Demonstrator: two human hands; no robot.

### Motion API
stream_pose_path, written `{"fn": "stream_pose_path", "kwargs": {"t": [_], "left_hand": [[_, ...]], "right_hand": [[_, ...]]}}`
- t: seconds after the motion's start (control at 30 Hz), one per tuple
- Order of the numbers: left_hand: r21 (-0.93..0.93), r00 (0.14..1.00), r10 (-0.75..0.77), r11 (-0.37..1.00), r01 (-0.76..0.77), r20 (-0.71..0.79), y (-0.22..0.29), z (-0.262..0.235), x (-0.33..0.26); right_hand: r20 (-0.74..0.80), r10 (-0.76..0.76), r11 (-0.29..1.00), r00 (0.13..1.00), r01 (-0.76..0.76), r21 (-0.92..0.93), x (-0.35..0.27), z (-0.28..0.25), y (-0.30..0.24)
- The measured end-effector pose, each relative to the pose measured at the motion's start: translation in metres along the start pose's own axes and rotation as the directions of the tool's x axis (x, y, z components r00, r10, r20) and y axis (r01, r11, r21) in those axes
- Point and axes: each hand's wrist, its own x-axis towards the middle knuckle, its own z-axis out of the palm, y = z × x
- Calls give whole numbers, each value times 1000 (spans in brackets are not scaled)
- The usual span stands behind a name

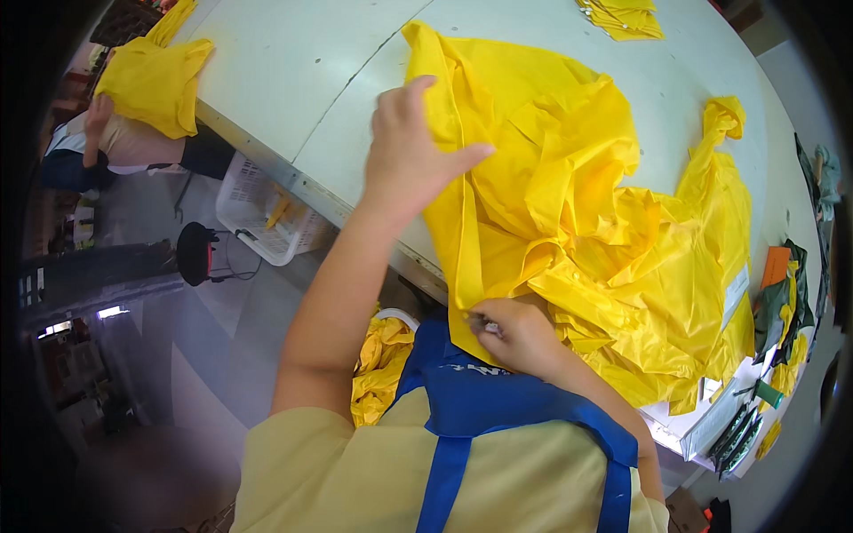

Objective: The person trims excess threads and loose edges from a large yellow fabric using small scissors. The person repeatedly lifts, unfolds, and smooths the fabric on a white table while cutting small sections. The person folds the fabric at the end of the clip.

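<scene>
A shiny yellow raincoat (pixel 569 204) lies in loose folds on the pale table, its long straight front edge running down toward me. My left hand (pixel 404 147) rests at the upper part of that edge, with thumb and fingers spread apart. Near the lower end, close to my body, my right hand (pixel 524 338) is closed at the edge. Something small and greyish shows between its curled fingers; its kind is not clear. A lower corner of the raincoat overlaps my blue apron (pixel 515 404).
The table (pixel 275 62) has a metal edge. Folded yellow pieces (pixel 626 18) lie at its far side. At left, another person's hand (pixel 98 115) holds yellow fabric (pixel 160 84). A white basket (pixel 258 200) and a container of yellow cloth (pixel 382 355) stand below.
</scene>
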Motion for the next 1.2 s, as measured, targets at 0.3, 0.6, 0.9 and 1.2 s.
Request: {"fn": "stream_pose_path", "kwargs": {"t": [0.3, 0.6, 0.9, 1.2], "left_hand": [[-831, 852, -347, 263, 490, 392, -55, -7, -1], [-848, 882, -70, -320, 423, 466, -9, -49, -37], [-863, 849, -162, -46, 503, 503, 66, -64, -66], [-748, 990, 39, 659, 79, 139, 111, -68, -89]], "right_hand": [[132, 166, 985, 977, -170, 22, -14, -22, 8], [-27, 309, 927, 951, -294, 234, -37, -46, 4], [-484, -217, 970, 848, 241, -12, 31, -99, -54], [-435, -546, 838, 716, 470, -279, 23, -109, -51]]}}
